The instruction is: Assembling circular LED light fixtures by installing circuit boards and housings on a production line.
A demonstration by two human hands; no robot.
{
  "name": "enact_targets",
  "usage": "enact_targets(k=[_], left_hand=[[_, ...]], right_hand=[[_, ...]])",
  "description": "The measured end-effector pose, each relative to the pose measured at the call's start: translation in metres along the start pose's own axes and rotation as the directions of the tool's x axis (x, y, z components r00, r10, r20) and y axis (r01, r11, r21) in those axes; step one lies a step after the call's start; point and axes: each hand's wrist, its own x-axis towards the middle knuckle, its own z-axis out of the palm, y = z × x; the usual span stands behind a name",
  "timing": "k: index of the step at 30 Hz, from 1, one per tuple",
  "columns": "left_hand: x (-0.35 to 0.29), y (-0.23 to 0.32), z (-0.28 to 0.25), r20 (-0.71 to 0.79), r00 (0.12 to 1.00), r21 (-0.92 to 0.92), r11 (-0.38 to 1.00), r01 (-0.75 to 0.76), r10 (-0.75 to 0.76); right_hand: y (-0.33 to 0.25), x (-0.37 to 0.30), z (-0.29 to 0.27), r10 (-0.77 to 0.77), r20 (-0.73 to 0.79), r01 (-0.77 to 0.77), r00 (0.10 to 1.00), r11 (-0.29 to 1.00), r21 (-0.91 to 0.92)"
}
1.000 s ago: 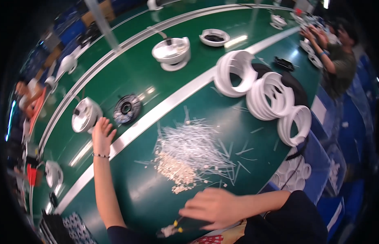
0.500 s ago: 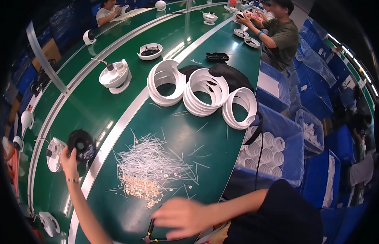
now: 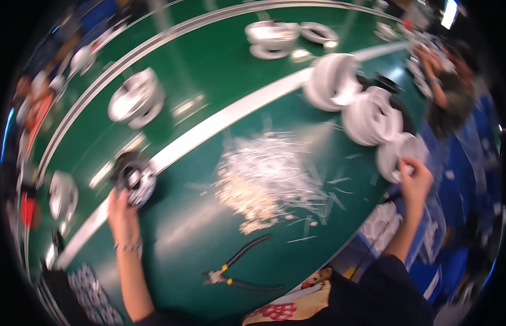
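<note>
My left hand [image 3: 122,214] grips a round black part [image 3: 129,169] with a hole in its middle, raised over the pale strip on the green table. At the right, my right hand [image 3: 416,179] closes its fingers on the rim of the nearest white ring stack [image 3: 389,161]. Two more stacks of white plastic rings [image 3: 371,120] stand beyond it. Between my hands lies a heap of thin white strips [image 3: 269,160], with small cream-coloured pieces [image 3: 245,198] along its near side. Side cutters [image 3: 223,274] with black handles lie spread on the table near me. Motion blurs the picture.
White housings stand on the far green surface: one [image 3: 138,99] at left, another [image 3: 272,38] farther back. A bin of white rings [image 3: 380,225] sits beside the table edge under my right arm. A co-worker [image 3: 448,92] is at the far right.
My right hand has left the cutters and reached right to the nearest ring stack. My left hand still holds the black part, brought nearer. The whole view has turned.
</note>
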Motion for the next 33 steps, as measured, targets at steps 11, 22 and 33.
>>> enact_targets(k=[11,22,33], left_hand=[[-0.02,-0.003,0.017,0.065,0.996,-0.204,0.978,-0.044,0.058],[-0.021,-0.004,0.014,-0.003,0.999,-0.249,0.968,-0.039,0.039],[-0.02,-0.007,0.02,-0.03,0.995,-0.253,0.962,-0.097,0.093]], right_hand=[[0.034,0.026,-0.02,-0.154,-0.023,0.144,0.988,0.958,-0.247],[-0.212,-0.087,0.016,-0.965,0.121,0.718,0.231,0.253,0.648],[-0.269,-0.111,0.066,-0.937,0.347,0.685,0.045,0.282,0.671]])
